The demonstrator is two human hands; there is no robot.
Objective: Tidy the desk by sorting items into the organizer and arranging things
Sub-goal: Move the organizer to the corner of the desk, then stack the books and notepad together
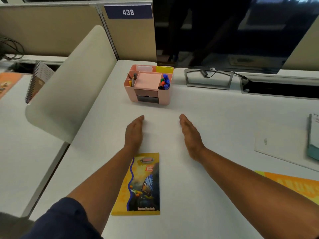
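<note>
The left hand and right hand are both released, fingers straight and together, edge-on above the white counter with palms facing each other — neither holds anything. Beyond the fingertips, apart from them, stands the pink organizer: pens in its left slot, blue markers in its right, a yellow pad at the back. Under the left wrist lies a yellow notebook, flat. A monitor stands behind the organizer — papers lie far right.
</note>
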